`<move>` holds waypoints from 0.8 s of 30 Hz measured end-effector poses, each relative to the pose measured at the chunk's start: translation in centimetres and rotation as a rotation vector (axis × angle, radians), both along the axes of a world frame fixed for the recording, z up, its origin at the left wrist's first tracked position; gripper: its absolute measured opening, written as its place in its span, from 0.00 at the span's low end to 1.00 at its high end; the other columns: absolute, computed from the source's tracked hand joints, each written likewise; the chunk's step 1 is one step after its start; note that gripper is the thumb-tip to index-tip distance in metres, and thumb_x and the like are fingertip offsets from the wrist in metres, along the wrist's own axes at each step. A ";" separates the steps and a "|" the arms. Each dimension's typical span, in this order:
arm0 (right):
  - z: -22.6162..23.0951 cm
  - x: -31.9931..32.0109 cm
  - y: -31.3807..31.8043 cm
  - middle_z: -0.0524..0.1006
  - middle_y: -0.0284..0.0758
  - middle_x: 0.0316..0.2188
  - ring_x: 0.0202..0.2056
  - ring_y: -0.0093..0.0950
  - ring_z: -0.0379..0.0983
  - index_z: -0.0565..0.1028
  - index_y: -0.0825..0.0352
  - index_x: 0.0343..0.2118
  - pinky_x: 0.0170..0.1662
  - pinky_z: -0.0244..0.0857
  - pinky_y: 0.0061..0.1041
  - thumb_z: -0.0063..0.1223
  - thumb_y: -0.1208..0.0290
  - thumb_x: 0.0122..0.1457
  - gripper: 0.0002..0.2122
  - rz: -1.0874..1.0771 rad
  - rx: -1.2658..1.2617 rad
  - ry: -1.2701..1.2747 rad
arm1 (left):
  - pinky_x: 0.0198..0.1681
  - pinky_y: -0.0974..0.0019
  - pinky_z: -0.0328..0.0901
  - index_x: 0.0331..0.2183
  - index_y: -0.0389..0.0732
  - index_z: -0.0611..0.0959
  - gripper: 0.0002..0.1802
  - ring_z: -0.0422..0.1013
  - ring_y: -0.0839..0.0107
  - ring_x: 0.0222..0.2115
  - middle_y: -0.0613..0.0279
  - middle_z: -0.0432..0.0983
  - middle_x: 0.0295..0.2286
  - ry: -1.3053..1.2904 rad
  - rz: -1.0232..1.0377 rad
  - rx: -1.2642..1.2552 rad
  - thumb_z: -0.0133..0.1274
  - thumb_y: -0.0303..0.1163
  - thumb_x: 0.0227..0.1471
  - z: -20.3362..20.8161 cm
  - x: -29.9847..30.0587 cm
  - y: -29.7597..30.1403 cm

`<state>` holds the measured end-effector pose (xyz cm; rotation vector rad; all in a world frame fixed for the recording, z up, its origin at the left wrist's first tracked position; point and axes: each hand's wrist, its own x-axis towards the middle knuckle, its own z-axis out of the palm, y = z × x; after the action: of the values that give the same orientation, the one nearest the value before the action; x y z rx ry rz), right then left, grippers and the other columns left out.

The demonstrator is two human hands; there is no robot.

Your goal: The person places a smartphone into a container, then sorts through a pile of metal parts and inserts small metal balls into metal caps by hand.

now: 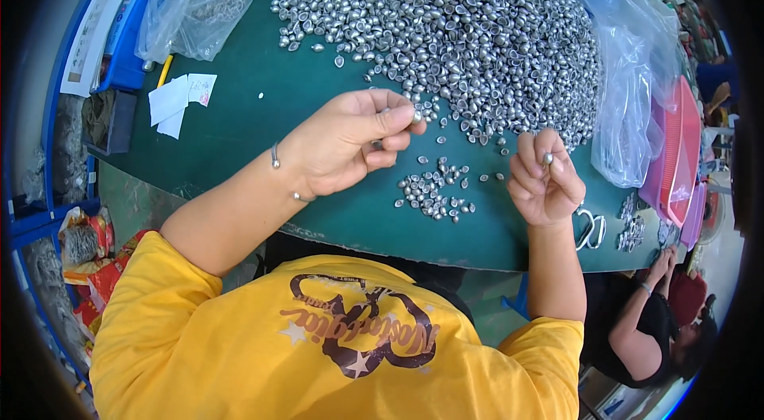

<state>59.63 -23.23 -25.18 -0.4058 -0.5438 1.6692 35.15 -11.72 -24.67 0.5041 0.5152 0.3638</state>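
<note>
My left hand (350,138) pinches a small silvery metal piece (417,116) between thumb and fingertips, just above the near edge of the big heap. Between thumb and forefinger of my right hand (543,181) is another small rounded metal piece (547,158). The large heap (446,14) holds small hollow, oval metal pieces, some with the open side up, some domed side up. A smaller cluster (434,191) of the same pieces lies on the green tabletop (239,149) between my hands, nearer to me, with a few loose ones around it.
At the left are paper slips (179,102), a clear plastic bag (203,6) and a blue bin (123,62). On the right lie another clear bag (625,86), a red basket (683,149) and white loops (590,229). A co-worker (649,332) sits at the right end.
</note>
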 end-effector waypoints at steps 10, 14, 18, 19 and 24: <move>0.4 -0.4 1.3 0.67 0.43 0.29 0.17 0.16 0.54 0.64 0.68 0.29 0.16 0.46 0.11 0.43 0.76 0.53 0.03 -0.080 -0.127 -0.073 | 0.21 0.81 0.55 0.34 0.33 0.74 0.09 0.58 0.83 0.22 0.62 0.69 0.29 -0.106 0.014 -0.154 0.46 0.29 0.54 -1.3 -0.1 -1.6; -0.3 -2.2 2.4 0.72 0.35 0.19 0.18 0.24 0.66 0.71 0.70 0.25 0.21 0.60 0.21 0.49 0.79 0.51 0.01 -0.339 0.016 -1.612 | 0.21 0.81 0.55 0.33 0.33 0.75 0.08 0.58 0.83 0.22 0.62 0.69 0.29 -0.078 0.016 -0.137 0.46 0.29 0.54 -1.2 0.0 -1.7; -0.2 -2.9 2.6 0.73 0.43 0.23 0.25 0.39 0.72 0.72 0.71 0.25 0.27 0.65 0.28 0.51 0.77 0.49 0.02 -0.408 0.254 -2.014 | 0.20 0.82 0.55 0.32 0.33 0.75 0.08 0.59 0.83 0.22 0.62 0.70 0.29 -0.079 0.009 -0.097 0.47 0.29 0.53 -1.3 0.1 -1.9; -0.2 -2.8 2.6 0.73 0.43 0.23 0.25 0.39 0.72 0.72 0.71 0.25 0.27 0.65 0.28 0.51 0.77 0.49 0.02 -0.412 0.248 -2.016 | 0.20 0.82 0.55 0.32 0.33 0.75 0.08 0.59 0.83 0.22 0.62 0.70 0.29 -0.079 0.002 -0.097 0.47 0.29 0.53 -1.0 0.1 -1.9; 0.3 -1.5 1.5 0.69 0.33 0.19 0.14 0.21 0.58 0.68 0.68 0.33 0.16 0.51 0.16 0.45 0.75 0.56 0.04 -0.179 -0.375 -0.819 | 0.17 0.83 0.54 0.32 0.33 0.75 0.07 0.62 0.82 0.22 0.62 0.69 0.27 0.058 -0.003 -0.018 0.46 0.27 0.52 0.4 0.2 -1.0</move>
<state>58.09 -21.70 -24.91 -1.4018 -0.7530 1.3836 35.31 -12.71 -24.27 0.4996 0.5733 0.3420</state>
